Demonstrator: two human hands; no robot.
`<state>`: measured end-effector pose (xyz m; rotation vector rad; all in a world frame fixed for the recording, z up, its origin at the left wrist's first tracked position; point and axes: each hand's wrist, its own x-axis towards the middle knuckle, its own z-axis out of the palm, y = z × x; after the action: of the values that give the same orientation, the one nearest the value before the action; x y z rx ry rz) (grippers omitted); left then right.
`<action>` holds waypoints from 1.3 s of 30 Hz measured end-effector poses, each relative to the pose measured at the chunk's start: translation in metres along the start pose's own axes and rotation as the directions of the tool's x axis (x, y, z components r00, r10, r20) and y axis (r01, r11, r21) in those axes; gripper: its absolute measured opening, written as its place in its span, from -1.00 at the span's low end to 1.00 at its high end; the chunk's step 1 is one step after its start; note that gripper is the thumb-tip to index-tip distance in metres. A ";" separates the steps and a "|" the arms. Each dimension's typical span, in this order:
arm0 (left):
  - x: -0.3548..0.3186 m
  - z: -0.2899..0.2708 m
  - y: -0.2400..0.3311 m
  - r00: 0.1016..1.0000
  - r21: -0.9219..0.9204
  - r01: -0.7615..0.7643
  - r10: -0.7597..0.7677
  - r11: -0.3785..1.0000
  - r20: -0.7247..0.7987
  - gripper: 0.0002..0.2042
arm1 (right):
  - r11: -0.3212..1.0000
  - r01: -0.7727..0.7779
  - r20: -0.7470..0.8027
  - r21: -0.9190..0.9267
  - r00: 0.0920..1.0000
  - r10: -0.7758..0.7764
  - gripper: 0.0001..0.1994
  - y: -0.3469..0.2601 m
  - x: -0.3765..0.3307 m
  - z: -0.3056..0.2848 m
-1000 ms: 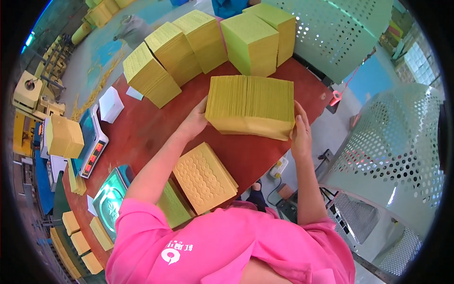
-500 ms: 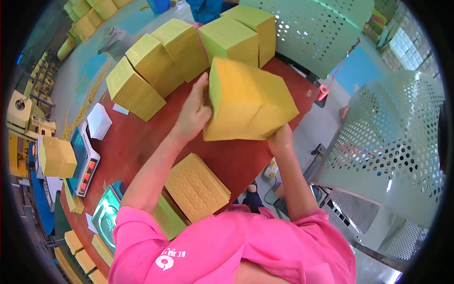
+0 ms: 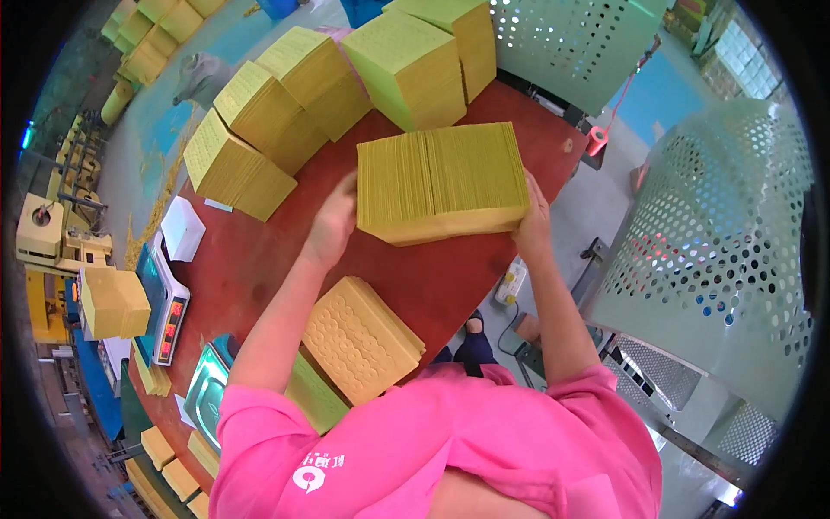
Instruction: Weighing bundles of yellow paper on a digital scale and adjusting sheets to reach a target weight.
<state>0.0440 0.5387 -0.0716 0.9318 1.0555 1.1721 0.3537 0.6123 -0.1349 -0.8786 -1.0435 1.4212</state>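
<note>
A thick block of yellow paper sheets (image 3: 441, 177) is clasped between my two hands, its layered sheet edges facing up. My left hand (image 3: 333, 223) presses against its left end, and my right hand (image 3: 534, 218) grips the right end, fingers along the side. Beneath lies the red tabletop (image 3: 251, 277); whether the block touches it I cannot tell. Nearer to me rests an orange-yellow paper stack (image 3: 359, 337) with an embossed pattern on top. Beside that, partly hidden by my left arm and shirt, is a green-yellow stack (image 3: 320, 394).
Tall yellow paper stacks (image 3: 402, 65) line the table's far edge. At left stand a digital scale (image 3: 164, 311), a white box (image 3: 181, 228) and a shiny green tray (image 3: 210, 389). A perforated metal guard (image 3: 709, 216) rises at right, beyond the table edge.
The paper block has turned from a tilted pose to nearly level, with its sheet edges now facing up. My left hand has moved lower along its end.
</note>
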 end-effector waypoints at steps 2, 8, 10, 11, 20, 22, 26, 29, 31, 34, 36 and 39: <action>0.006 0.031 0.026 0.993 -0.134 -0.114 0.109 0.984 -0.047 -0.41 | 0.996 -0.009 -0.043 0.087 0.999 0.012 -0.52 -0.014 0.004 0.005; 0.009 0.077 0.024 0.923 0.416 -0.221 0.327 0.882 -0.203 -0.40 | 0.992 -0.017 0.025 0.123 1.000 0.014 -0.49 -0.036 0.001 0.020; 0.026 0.086 0.012 0.907 0.455 -0.252 0.373 0.854 -0.197 -0.38 | 0.997 0.024 0.008 0.069 1.000 -0.024 -0.48 -0.023 0.006 0.014; 0.031 0.090 0.006 0.906 0.470 -0.242 0.371 0.849 -0.202 -0.40 | 0.998 0.068 -0.005 0.016 0.998 -0.068 -0.47 -0.018 0.009 0.009; 0.010 0.070 0.044 0.981 -0.376 -0.024 -0.051 0.926 -0.189 -0.38 | 0.960 -0.196 -0.022 0.202 0.979 0.205 -0.49 -0.036 0.000 -0.004; 0.005 0.029 0.024 0.976 -0.372 0.044 -0.119 0.927 -0.180 -0.37 | 0.983 -0.068 -0.025 0.170 0.997 0.073 -0.49 -0.024 0.009 -0.018; -0.010 0.010 0.009 0.984 0.315 0.177 -0.168 0.932 -0.055 -0.47 | 0.997 -0.018 -0.006 0.071 1.000 0.018 -0.49 -0.017 0.012 -0.019; 0.009 0.011 0.001 0.996 0.481 0.071 -0.087 0.874 0.011 -0.49 | 0.981 -0.031 -0.018 0.190 0.999 0.035 -0.50 0.016 0.018 -0.012; 0.013 0.026 0.010 1.000 0.564 -0.023 0.014 0.825 0.021 -0.52 | 0.982 -0.046 -0.049 0.183 0.997 0.055 -0.50 0.021 0.016 -0.006; 0.014 0.021 0.041 1.000 0.700 0.003 0.017 0.714 -0.022 -0.47 | 0.959 -0.129 -0.099 0.251 0.983 0.158 -0.53 0.007 0.014 0.013; 0.011 0.018 0.065 0.993 0.674 -0.108 0.110 0.731 0.040 -0.45 | 0.924 -0.205 -0.104 0.323 0.963 0.250 -0.54 -0.005 0.007 0.024; 0.003 0.026 0.131 0.998 0.707 -0.055 0.045 0.705 0.032 -0.58 | 0.776 -0.414 -0.090 0.476 0.854 0.512 -0.59 -0.011 0.011 0.036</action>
<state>0.0365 0.5617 0.0595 1.5744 1.5242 0.7783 0.3223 0.6185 -0.1115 -0.9603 -0.3040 1.8353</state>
